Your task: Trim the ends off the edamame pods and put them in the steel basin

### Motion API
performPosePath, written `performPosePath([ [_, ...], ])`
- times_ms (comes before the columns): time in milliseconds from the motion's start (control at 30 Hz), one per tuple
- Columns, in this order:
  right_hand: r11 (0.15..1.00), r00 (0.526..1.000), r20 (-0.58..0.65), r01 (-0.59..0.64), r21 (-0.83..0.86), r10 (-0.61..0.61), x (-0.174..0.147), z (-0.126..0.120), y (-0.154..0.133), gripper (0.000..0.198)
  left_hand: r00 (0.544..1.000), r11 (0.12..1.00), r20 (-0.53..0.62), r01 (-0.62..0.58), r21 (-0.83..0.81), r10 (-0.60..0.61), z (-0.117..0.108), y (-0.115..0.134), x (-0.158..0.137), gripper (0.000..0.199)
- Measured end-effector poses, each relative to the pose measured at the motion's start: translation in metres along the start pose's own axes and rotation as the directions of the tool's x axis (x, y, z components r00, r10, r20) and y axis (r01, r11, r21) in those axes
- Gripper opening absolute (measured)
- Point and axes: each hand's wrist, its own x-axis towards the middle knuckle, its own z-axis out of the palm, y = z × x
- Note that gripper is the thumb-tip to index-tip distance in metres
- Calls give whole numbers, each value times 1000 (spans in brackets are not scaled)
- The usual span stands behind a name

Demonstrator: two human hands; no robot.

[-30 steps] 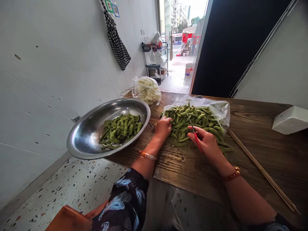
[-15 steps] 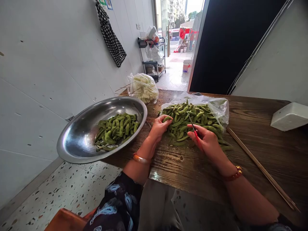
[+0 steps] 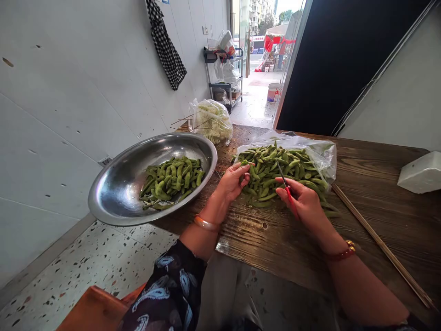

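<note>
Between the fingertips of my left hand (image 3: 233, 183) is a green edamame pod (image 3: 245, 162), partly covered by the fingers. My right hand (image 3: 303, 202) grips red-handled scissors (image 3: 291, 198), their dark blades pointing up and away over the pile. In front of both hands a heap of edamame pods (image 3: 267, 184) spills from a clear plastic bag (image 3: 322, 154) onto the wooden table. Left of my left hand, a wide steel basin (image 3: 117, 184) holds a smaller heap of edamame pods (image 3: 174, 179).
A bag of cauliflower (image 3: 213, 120) stands at the table's far left, with thin skewers beside it. Long wooden sticks (image 3: 382, 243) lie on the table (image 3: 365, 207) at right, near a white box (image 3: 421, 174). A trolley (image 3: 225, 83) stands by the doorway.
The view has shifted slightly, so most things appear a little farther right. My left fingers have turned the pod they hold. The scissors stay in my right hand.
</note>
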Motion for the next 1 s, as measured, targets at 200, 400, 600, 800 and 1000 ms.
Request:
performPosePath([
  [200,1000,1000,9,-9,1,9,0,0,2,54,998,992,52,-27,121,21,3,-2,-2,29],
  [400,999,1000,13,14,-38,-13,0,2,1,54,999,988,43,-1,157,-6,8,-5,-5,34],
  [600,997,999,24,40,-71,-39,0,2,0,53,995,984,96,9,178,-26,10,-8,-6,36],
  [800,995,998,48,39,-90,-34,0,2,-1,53,996,984,79,17,176,-32,11,-6,-9,33],
  [1000,985,993,105,71,-159,-55,-1,3,0,55,995,965,97,-11,263,-15,12,-8,-11,35],
])
